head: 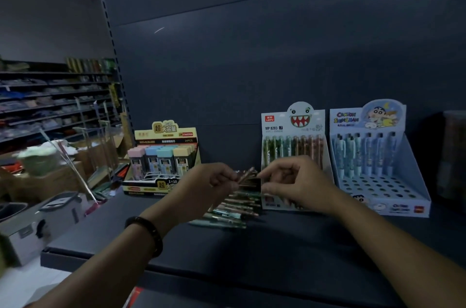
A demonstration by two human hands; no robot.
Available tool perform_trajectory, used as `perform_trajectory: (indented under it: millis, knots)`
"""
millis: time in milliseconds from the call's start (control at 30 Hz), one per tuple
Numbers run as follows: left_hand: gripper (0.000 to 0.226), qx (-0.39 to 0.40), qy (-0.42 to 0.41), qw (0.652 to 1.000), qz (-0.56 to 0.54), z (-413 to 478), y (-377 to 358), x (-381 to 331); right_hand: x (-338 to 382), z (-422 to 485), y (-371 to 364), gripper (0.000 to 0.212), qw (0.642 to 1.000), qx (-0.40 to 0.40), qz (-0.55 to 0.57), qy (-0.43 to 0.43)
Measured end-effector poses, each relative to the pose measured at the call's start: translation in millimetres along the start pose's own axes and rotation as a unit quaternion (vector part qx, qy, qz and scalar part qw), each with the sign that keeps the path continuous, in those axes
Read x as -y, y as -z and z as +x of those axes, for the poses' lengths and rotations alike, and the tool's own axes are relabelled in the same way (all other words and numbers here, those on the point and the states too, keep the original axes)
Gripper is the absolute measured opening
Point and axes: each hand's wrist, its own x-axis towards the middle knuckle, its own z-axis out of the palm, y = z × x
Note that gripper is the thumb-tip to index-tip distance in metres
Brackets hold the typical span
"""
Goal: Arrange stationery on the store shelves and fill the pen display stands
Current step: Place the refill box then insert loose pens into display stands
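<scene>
Stationery shop: stocked shelves (55, 103), pen displays (373, 156)

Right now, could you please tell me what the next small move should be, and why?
Probably draw one pen from the bundle of pens with the right hand and seat it in the monster pen stand just behind. The left hand grips the bundle, the right pinches its end, and that stand's back row holds similar pinkish pens.
</scene>
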Motion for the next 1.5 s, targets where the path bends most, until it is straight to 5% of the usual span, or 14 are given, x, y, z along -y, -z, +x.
perform_trajectory:
  millis: [267, 633, 800, 933, 1067, 1500]
  knots:
    - [0.014, -0.004, -0.004, 0.965, -0.262, 30.7, -26.6, -43.8, 13.5, 2.1, 17.8, 0.023, 0.979, -0.149, 0.138, 0.03]
    - [0.013, -0.03, -0.021, 0.962, -0.27, 68.5, -77.8, -75.3, 2.6, 9.4, 58.3, 0.028, 0.972, -0.211, 0.096, 0.04]
    - [0.009, -0.091, -0.066, 0.992, -0.055, 65.4, -106.6, -68.4, -5.8, 10.2, 80.3, 0.025, 0.928, -0.367, 0.04, 0.052]
    - [0.013, -0.087, -0.175, 0.968, 0.156, 55.0, -133.3, -41.7, -19.4, 9.0, 85.7, 0.022, 0.894, -0.446, -0.021, 0.05]
    - [0.031, -0.055, -0.187, 0.96, 0.203, 50.0, -140.1, -31.7, -31.0, 8.8, 76.7, 0.023, 0.898, -0.433, -0.071, 0.033]
    - [0.035, -0.071, -0.162, 0.954, 0.244, 43.0, -140.6, -40.4, -39.4, 20.1, 48.5, 0.021, 0.932, -0.347, -0.108, -0.001]
